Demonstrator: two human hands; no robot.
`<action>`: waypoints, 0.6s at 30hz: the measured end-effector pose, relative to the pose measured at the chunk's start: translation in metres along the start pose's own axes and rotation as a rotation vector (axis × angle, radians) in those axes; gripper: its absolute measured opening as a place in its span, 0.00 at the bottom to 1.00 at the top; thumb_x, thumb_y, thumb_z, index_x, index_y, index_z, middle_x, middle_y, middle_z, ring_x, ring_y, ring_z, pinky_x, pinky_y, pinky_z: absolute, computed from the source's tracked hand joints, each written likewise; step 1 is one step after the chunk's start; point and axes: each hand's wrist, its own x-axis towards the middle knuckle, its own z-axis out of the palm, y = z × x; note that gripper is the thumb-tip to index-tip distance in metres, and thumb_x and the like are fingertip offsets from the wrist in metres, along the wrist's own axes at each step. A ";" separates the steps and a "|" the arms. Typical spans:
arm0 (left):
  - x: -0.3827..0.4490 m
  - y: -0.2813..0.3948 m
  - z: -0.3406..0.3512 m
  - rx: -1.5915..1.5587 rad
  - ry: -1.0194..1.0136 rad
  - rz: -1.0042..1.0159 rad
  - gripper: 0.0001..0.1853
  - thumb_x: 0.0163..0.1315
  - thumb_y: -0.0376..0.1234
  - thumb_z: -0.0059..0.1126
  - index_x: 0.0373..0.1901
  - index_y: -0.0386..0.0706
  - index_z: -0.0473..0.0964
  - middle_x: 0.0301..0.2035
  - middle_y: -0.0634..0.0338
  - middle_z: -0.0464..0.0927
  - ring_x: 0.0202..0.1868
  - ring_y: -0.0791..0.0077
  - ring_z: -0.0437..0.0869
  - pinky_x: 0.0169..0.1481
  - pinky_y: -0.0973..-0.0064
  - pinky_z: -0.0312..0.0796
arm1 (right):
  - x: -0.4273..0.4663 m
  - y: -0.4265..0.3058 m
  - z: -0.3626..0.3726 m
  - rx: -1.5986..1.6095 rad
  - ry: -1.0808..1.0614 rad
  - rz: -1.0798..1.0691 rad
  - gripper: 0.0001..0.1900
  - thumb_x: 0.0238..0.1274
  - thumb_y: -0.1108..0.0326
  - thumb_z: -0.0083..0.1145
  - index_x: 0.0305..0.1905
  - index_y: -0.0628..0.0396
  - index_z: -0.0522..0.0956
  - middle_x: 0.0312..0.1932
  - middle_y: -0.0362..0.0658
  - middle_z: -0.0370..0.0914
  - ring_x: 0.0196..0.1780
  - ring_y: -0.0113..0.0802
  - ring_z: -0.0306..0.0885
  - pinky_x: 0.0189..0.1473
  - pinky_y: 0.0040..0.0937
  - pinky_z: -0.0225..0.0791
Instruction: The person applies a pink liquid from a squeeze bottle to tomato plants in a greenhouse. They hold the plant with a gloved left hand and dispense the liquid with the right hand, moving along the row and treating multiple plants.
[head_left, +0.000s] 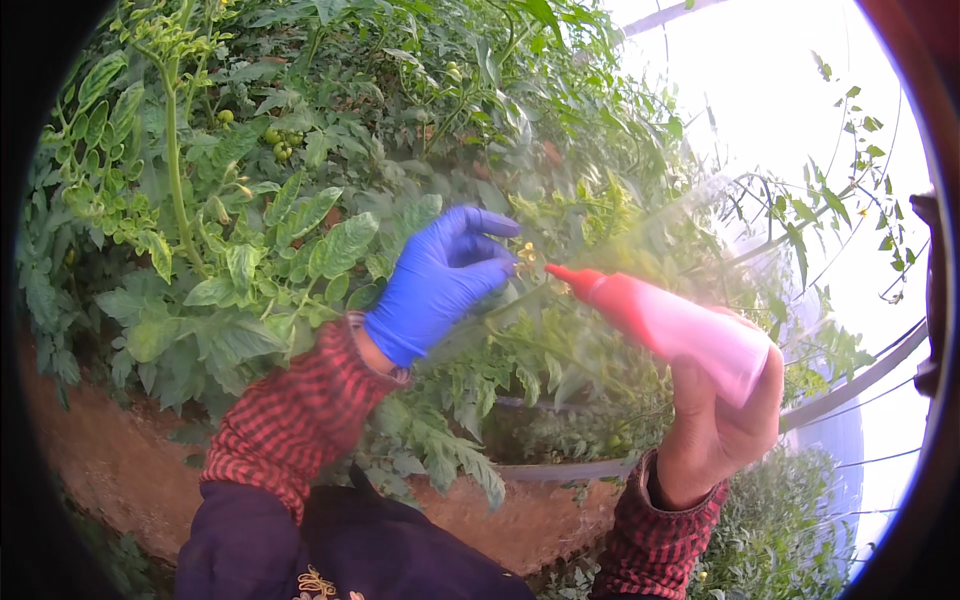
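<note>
My left hand (450, 277), in a blue glove, is at the middle of the view, its thumb and fingers bent beside a cluster of small yellow tomato flowers (528, 253). Whether the fingertips pinch the flower stalk cannot be told. My bare right hand (720, 420) holds a squeeze bottle (675, 322) with pink contents and a red nozzle. The bottle lies tilted, its nozzle tip pointing left, close to the flowers. Leafy tomato plants surround both hands.
A thick tomato stem (174, 150) rises at the left. Green tomatoes (282, 142) hang behind the leaves. Bare soil (517, 517) shows below, along a pale curved pipe or edge (562, 471). Bright plastic sheeting and thin wires are at the right.
</note>
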 end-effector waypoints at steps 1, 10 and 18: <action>0.001 -0.001 0.000 0.014 0.009 0.016 0.15 0.54 0.23 0.56 0.45 0.40 0.71 0.31 0.66 0.74 0.33 0.85 0.75 0.38 0.85 0.70 | 0.000 -0.003 -0.002 -0.030 0.015 0.012 0.20 0.45 0.76 0.66 0.45 0.68 0.72 0.38 0.53 0.76 0.40 0.38 0.76 0.44 0.32 0.69; 0.003 -0.004 -0.001 0.040 0.028 0.091 0.14 0.53 0.22 0.56 0.43 0.38 0.71 0.32 0.64 0.75 0.35 0.84 0.75 0.41 0.84 0.70 | 0.004 -0.006 -0.005 -0.108 -0.043 0.013 0.20 0.44 0.78 0.65 0.45 0.67 0.72 0.37 0.52 0.77 0.40 0.37 0.77 0.44 0.30 0.69; -0.003 0.002 0.002 0.055 0.024 0.045 0.15 0.53 0.23 0.57 0.43 0.38 0.72 0.32 0.64 0.76 0.35 0.82 0.76 0.41 0.83 0.71 | 0.006 -0.013 -0.003 -0.159 -0.063 -0.013 0.18 0.43 0.78 0.65 0.42 0.67 0.72 0.35 0.51 0.77 0.38 0.38 0.77 0.42 0.30 0.70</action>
